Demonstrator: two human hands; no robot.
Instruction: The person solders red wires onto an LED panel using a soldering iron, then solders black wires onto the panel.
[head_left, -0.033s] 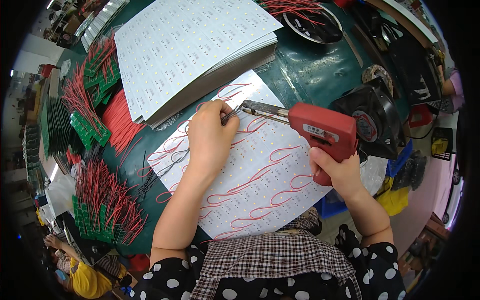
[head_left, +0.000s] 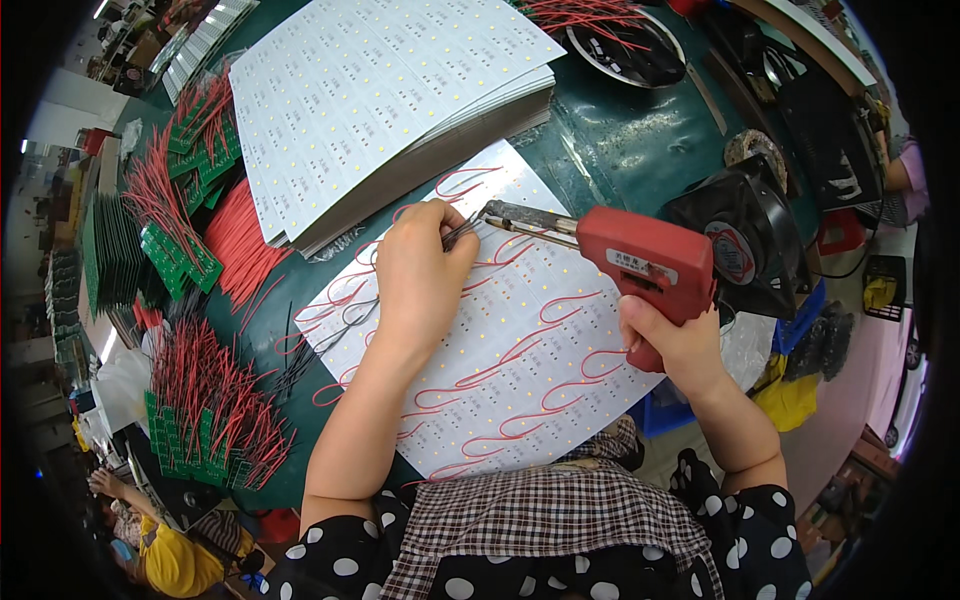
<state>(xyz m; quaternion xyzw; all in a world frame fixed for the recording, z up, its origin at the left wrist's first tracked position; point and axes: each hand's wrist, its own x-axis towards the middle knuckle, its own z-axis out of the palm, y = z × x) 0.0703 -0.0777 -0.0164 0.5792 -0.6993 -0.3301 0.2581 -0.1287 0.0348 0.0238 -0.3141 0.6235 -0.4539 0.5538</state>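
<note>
My left hand [head_left: 420, 268] rests over a white LED circuit sheet [head_left: 510, 308], its fingers pinched on a few thin black wires [head_left: 458, 236]. Looped red wires [head_left: 520, 345] lie in rows across that sheet. In my right hand [head_left: 682, 345] is the handle of a red soldering gun [head_left: 645, 258]. Its long metal tip and the thin tube beneath it point left, reaching close to the ends of the black wires. Whether the tip touches a wire or the sheet, I cannot tell.
Behind the sheet stands a tall stack of white LED sheets [head_left: 390, 110]. Red wire bundles [head_left: 245, 250] and green circuit boards with wires [head_left: 180, 262] crowd the left. A black fan [head_left: 740, 250] stands right of the gun. A person in yellow [head_left: 183, 560] is at lower left.
</note>
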